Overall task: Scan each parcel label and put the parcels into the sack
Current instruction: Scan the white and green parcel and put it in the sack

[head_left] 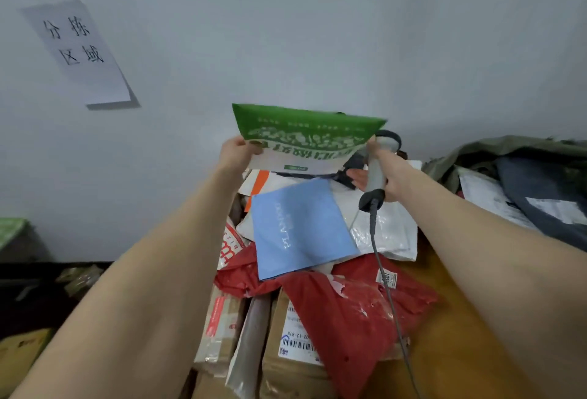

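My left hand (236, 152) pinches the left edge of a green and white flat parcel (305, 138), held up above the pile. My right hand (382, 173) grips a grey corded barcode scanner (376, 173) and also touches the parcel's right edge. Below lie more parcels: a light blue mailer (298, 227), a white plastic mailer (387, 230), a red plastic bag (352, 309) and a brown carton with a barcode label (297, 344). At the right an olive sack (514, 148) lies open, with dark and white parcels (546, 195) inside.
The pile rests on a wooden table (451, 351). The scanner's cable (389, 300) trails down over the red bag. A paper sign (77, 49) hangs on the grey wall. Cardboard boxes (22, 348) stand at the lower left, beside the table.
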Tool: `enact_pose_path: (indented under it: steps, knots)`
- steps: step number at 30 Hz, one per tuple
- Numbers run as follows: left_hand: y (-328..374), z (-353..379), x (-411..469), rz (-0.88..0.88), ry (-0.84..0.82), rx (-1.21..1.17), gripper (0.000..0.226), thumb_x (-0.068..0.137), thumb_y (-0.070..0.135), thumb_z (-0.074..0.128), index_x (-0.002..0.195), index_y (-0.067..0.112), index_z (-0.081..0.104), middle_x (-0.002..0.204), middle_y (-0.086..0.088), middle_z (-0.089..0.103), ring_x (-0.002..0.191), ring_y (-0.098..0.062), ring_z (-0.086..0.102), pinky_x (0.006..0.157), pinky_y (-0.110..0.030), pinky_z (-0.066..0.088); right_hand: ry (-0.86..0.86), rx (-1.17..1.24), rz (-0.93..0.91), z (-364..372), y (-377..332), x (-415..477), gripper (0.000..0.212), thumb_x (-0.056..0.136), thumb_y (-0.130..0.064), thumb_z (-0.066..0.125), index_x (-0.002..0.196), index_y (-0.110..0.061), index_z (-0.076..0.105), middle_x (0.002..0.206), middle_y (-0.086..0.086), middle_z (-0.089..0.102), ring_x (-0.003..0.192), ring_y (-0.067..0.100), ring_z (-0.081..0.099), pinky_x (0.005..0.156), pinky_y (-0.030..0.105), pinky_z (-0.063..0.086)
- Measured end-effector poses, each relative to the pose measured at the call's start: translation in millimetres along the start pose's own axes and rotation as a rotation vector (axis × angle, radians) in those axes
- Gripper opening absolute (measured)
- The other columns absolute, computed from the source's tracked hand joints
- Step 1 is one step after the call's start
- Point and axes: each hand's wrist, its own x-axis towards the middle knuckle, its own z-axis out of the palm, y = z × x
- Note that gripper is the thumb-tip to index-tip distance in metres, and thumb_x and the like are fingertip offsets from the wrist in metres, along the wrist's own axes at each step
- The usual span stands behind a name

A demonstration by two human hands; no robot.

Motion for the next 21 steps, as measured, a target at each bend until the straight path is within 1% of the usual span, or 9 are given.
enact_pose_path:
  steps: [3, 5, 6, 9, 11, 13, 16, 19, 21]
  knots:
    - [-16.2, -9.3, -7.1, 0.036, -0.066, 0.078, 0.024, 0.085, -0.008, 0.053, 0.101, 0.003, 0.068, 0.140, -0.007, 0.045, 0.109, -0.014, 0.056, 0.068, -0.005, 0.044, -0.084, -0.054, 0.021, 7.3, 1.4, 0.6, 0.031, 0.085, -0.035, 0.075, 0.097, -0.008, 0.064, 0.074, 0.009, 0.068, 0.061, 0.020, 0.066, 0.058, 0.028, 0.059]
    - [-30.9, -19.6, -11.8, 0.078, -0.142, 0.153, 0.031, 0.086, -0.005, 0.054, 0.113, 0.002, 0.066, 0.152, -0.019, 0.030, 0.133, -0.029, 0.041, 0.097, -0.023, 0.041, -0.042, -0.204, 0.008, 10.6, 5.5, 2.5, 0.029, 0.083, -0.018, 0.076, 0.106, -0.008, 0.062, 0.078, 0.009, 0.064, 0.059, 0.020, 0.063, 0.050, 0.025, 0.055]
    - [-36.2, -23.9, -14.3, 0.075, -0.173, 0.110, 0.037, 0.086, -0.005, 0.055, 0.120, 0.005, 0.062, 0.147, -0.026, 0.033, 0.131, -0.038, 0.042, 0.100, -0.034, 0.044, 0.009, -0.268, -0.028, 12.6, 8.1, 2.8, 0.031, 0.082, -0.012, 0.074, 0.109, -0.008, 0.060, 0.083, 0.010, 0.064, 0.062, 0.021, 0.062, 0.047, 0.025, 0.052]
    - [-45.9, -34.4, -20.8, -0.173, -0.031, -0.173, 0.043, 0.097, 0.000, 0.044, 0.137, 0.014, 0.046, 0.110, -0.017, 0.058, 0.080, -0.024, 0.063, 0.067, -0.030, 0.054, 0.075, -0.265, -0.114, 19.6, 15.8, 6.5, 0.040, 0.079, 0.004, 0.070, 0.116, 0.000, 0.057, 0.105, 0.017, 0.066, 0.083, 0.032, 0.068, 0.060, 0.039, 0.057]
    - [-48.9, -36.9, -25.7, -0.399, -0.073, -0.183, 0.028, 0.101, 0.030, 0.042, 0.118, 0.011, 0.056, 0.095, -0.014, 0.063, 0.063, -0.018, 0.063, 0.058, -0.027, 0.052, 0.102, -0.270, -0.147, 23.1, 20.5, 8.5, 0.042, 0.078, 0.008, 0.070, 0.116, 0.002, 0.055, 0.112, 0.019, 0.065, 0.097, 0.036, 0.066, 0.080, 0.049, 0.057]
    - [-53.2, -39.0, -30.3, -0.522, -0.155, -0.111, 0.040, 0.090, 0.051, 0.057, 0.094, 0.012, 0.061, 0.082, -0.007, 0.070, 0.059, -0.017, 0.067, 0.056, -0.027, 0.055, 0.099, -0.301, -0.172, 26.3, 25.1, 9.3, 0.039, 0.079, 0.010, 0.068, 0.115, 0.002, 0.053, 0.109, 0.017, 0.062, 0.100, 0.034, 0.063, 0.087, 0.048, 0.055]
    - [-61.6, -36.4, -35.6, -0.569, -0.194, 0.104, 0.029, 0.077, 0.033, 0.078, 0.091, 0.014, 0.061, 0.076, -0.002, 0.072, 0.063, -0.016, 0.068, 0.058, -0.026, 0.057, 0.086, -0.341, -0.205, 29.1, 30.4, 12.1, 0.034, 0.080, 0.012, 0.065, 0.110, 0.001, 0.054, 0.099, 0.015, 0.058, 0.092, 0.030, 0.060, 0.086, 0.042, 0.053]
    - [-67.6, -31.6, -36.6, -0.542, -0.115, 0.057, 0.012, 0.083, 0.010, 0.072, 0.090, 0.012, 0.063, 0.095, -0.008, 0.071, 0.069, -0.019, 0.066, 0.060, -0.031, 0.055, 0.106, -0.364, -0.237, 27.8, 34.0, 12.9, 0.030, 0.078, 0.009, 0.065, 0.102, -0.005, 0.055, 0.087, 0.015, 0.058, 0.069, 0.023, 0.055, 0.073, 0.036, 0.050]
    - [-75.9, -31.2, -31.3, -0.518, -0.048, 0.005, 0.018, 0.085, 0.002, 0.069, 0.101, 0.008, 0.064, 0.105, -0.011, 0.068, 0.075, -0.023, 0.065, 0.067, -0.035, 0.053, 0.137, -0.354, -0.263, 27.6, 35.1, 12.1, 0.023, 0.080, 0.003, 0.066, 0.098, -0.007, 0.057, 0.073, 0.010, 0.058, 0.056, 0.018, 0.051, 0.061, 0.032, 0.048]
